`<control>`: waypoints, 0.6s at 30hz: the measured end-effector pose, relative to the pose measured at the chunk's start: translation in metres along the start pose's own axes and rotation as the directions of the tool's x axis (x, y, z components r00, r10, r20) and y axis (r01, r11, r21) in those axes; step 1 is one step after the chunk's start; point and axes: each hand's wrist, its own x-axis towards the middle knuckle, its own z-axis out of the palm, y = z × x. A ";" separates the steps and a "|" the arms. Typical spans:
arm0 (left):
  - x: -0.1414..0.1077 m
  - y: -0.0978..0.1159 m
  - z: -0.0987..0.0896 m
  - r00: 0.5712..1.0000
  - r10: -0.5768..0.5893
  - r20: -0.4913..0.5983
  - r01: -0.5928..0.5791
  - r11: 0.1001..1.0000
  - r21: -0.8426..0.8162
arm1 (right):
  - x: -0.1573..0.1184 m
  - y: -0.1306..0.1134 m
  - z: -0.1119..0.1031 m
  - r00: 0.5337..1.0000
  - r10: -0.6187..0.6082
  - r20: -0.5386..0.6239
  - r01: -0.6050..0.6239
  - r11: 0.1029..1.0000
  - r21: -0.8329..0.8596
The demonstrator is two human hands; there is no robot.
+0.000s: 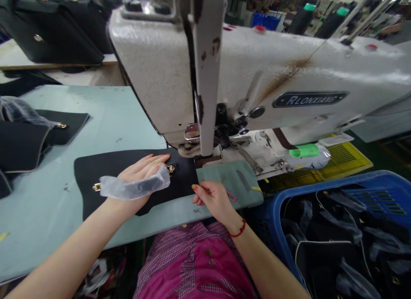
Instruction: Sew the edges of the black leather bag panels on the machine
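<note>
A black leather bag panel lies flat on the pale green sewing table, its far right part by the sewing machine's presser foot. My left hand rests flat on the panel, fingers stretched out and pointing at the machine. A handle wrapped in clear plastic arches over that hand, with gold clasps at its ends. At the panel's near right corner is my right hand, its fingers curled in and thumb against them. Whatever its fingers may pinch is hidden.
The white sewing machine stands over the table. More black panels lie at left, and finished black bags stand behind. To the right, a blue basket holds several black pieces with wrapped handles, beside a yellow crate.
</note>
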 end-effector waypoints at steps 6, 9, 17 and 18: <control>0.004 -0.003 -0.003 0.999 0.025 0.037 -0.026 0.999 0.028 | 0.000 -0.007 -0.001 1.000 0.014 0.008 -0.014 1.000 -0.005; 0.012 -0.004 -0.006 0.997 0.023 0.076 -0.025 0.999 0.021 | 0.003 -0.012 -0.003 1.000 0.012 0.004 -0.012 1.000 -0.011; 0.030 -0.003 -0.021 0.987 -0.126 0.099 0.106 0.978 0.179 | 0.020 -0.023 -0.007 0.999 0.015 0.045 -0.016 1.000 0.022; 0.032 -0.004 -0.022 0.979 -0.147 0.140 0.122 0.977 0.174 | 0.022 -0.025 -0.007 0.999 0.013 0.049 -0.014 0.999 0.031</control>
